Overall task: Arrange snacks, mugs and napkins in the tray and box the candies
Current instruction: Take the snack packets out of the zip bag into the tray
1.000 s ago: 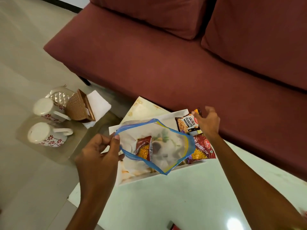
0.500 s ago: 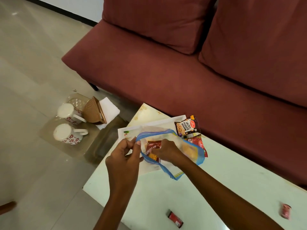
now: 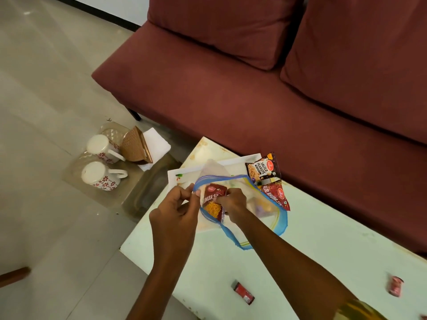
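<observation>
My left hand (image 3: pixel 176 211) pinches the rim of a clear zip bag (image 3: pixel 265 204) with a blue seal, held over the white tray (image 3: pixel 182 175). My right hand (image 3: pixel 233 204) reaches into the bag's mouth and grips a red snack packet (image 3: pixel 212 199) that sticks halfway out. A salted peanuts packet (image 3: pixel 262 168) and another red snack packet (image 3: pixel 276 195) lie at the tray's right end. Two wrapped red candies (image 3: pixel 243 292) (image 3: pixel 395 285) rest on the pale table (image 3: pixel 323 250). Two white flowered mugs (image 3: pixel 102 147) (image 3: pixel 99 175) stand upside down on the floor.
A brown napkin holder (image 3: pixel 135 146) with white napkins (image 3: pixel 156 142) and a clear box (image 3: pixel 113 131) sit on the floor beside the mugs. The maroon sofa (image 3: pixel 231 100) runs along the table's far side. A glossy tiled floor spreads to the left.
My right hand left the packets on the tray, went into the bag and took hold of the red packet, which has risen partly out. The view shifted left and down.
</observation>
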